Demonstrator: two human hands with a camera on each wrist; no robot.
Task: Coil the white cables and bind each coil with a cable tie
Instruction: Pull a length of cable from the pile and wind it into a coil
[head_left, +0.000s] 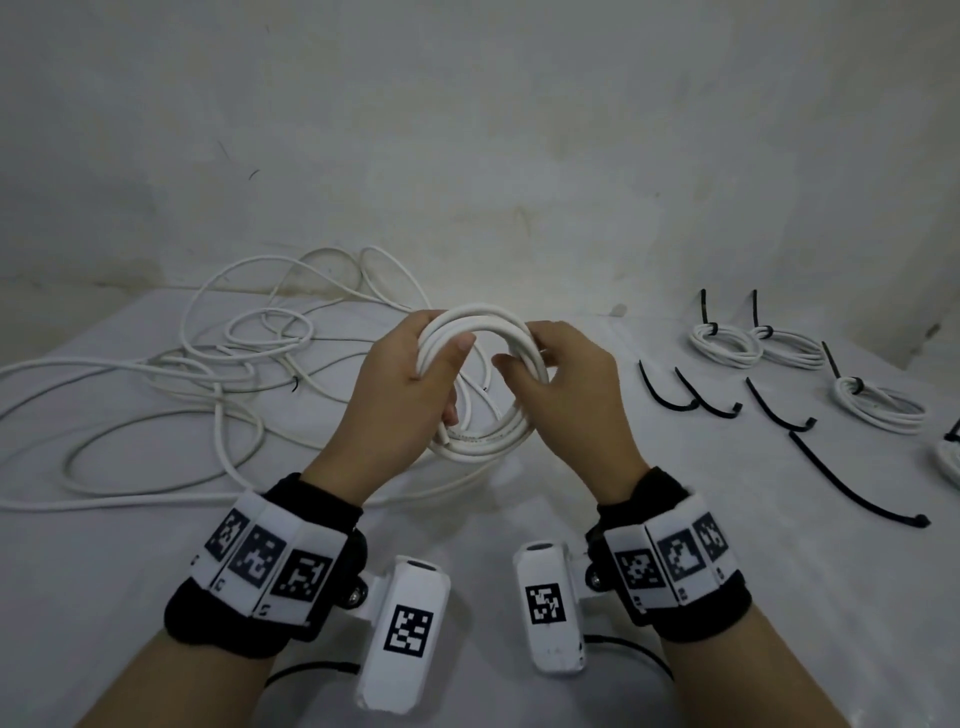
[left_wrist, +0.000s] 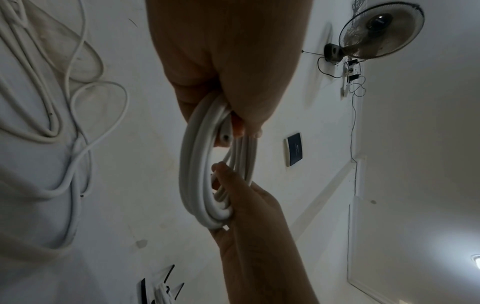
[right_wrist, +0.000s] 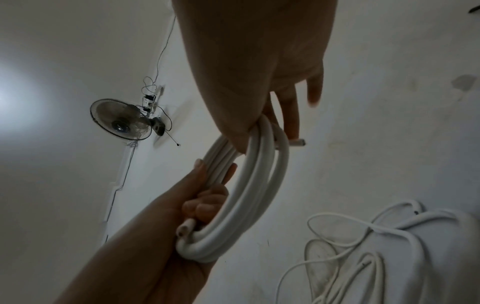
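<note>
1. At the far left of the tabletop (head_left: 597, 519), a tangle of loose white cables (head_left: 218, 364) lay sprawled, well apart from the ties and not yet coiled.
2. The left hand (head_left: 400, 395) had its fingers and thumb curled round the left side of the coil (head_left: 483, 439), which was held up off the tabletop between both hands, its ring facing the person.
3. The right hand (head_left: 566, 384) gripped the coil's right side, thumb inside the ring and fingers wrapped behind; a cut cable end poked out by its fingertips in the right wrist view.
4. To the right of the right hand lay the loose black cable ties (head_left: 698, 402), their long axes running roughly away from the person. That hand was plainly the nearer one, so by my judgement it would reach for a tie while the left hand kept the coil.
5. Farthest right sat the bound coils (head_left: 727, 345), already tied.
</note>
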